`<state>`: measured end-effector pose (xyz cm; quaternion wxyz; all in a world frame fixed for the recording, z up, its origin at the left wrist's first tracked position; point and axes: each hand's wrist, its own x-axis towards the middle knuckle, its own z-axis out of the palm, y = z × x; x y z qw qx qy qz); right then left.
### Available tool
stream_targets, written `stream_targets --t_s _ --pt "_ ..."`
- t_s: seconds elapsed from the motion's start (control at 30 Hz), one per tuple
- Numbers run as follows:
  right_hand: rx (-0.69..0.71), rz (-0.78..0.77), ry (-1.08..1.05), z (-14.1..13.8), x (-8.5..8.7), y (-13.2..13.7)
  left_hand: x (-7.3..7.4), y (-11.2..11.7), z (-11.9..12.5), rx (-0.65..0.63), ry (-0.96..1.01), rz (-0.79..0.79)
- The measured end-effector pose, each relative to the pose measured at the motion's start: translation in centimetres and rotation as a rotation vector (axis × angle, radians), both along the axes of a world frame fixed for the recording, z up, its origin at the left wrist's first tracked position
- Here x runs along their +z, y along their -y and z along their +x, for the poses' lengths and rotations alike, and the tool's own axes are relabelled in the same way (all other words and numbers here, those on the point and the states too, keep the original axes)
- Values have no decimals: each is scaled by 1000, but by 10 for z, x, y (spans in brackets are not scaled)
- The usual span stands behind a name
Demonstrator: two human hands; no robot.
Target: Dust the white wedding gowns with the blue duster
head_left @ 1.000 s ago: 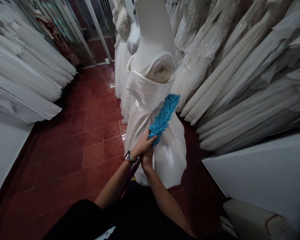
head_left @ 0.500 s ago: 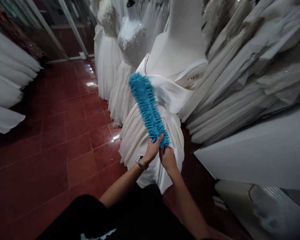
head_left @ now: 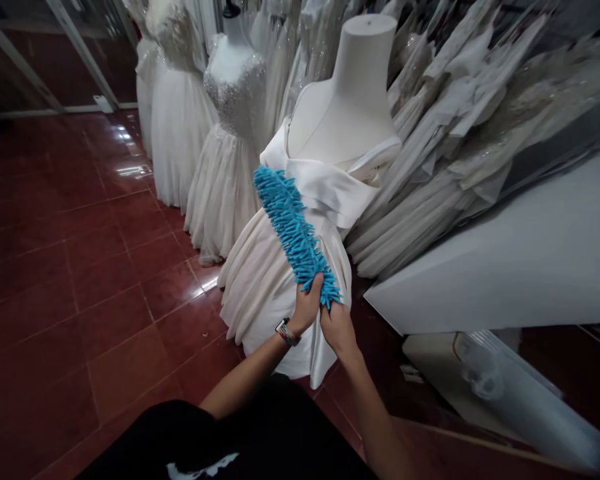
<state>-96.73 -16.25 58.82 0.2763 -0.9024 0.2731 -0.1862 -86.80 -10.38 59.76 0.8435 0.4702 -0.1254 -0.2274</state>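
Lightly, left hand and right hand grip the duster (soft tufts) just over the gown.

Dark red glazed floor tiles, glossy under the light, with thin dark grout lines running toward a glass doorway. Along the tiles, three white gowns on mannequins in a row: nearest, a satin skirt falling to the floor; just behind, a gathered tulle skirt, its hem down at the tiles; farther back, a fuller white skirt. At the far end, a small white plastic bottle just beside a pale door sill. Off to the right, small white paper scraps flat on the tiles.
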Motion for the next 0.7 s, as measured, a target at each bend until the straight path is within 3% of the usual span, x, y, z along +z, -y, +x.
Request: stream_targets --t_s 0.17,0.23,0.37,0.5,0.63,0.7 --pt "-161 61 408 -14 -29 -3 9 7 -13 -220 423 10" --pt "-171 130 456 -12 -43 -6 6 9 -15 -246 490 39" --pt "-17 268 318 -7 -56 -8 -20 4 -16 -104 309 70" --pt "48 234 189 -11 -54 -3 -41 -1 -23 65 194 112" --pt "54 194 281 -11 -51 -1 -34 5 -23 23 316 79" --pt "52 190 310 -6 -47 -2 -27 5 -18 6 284 55"
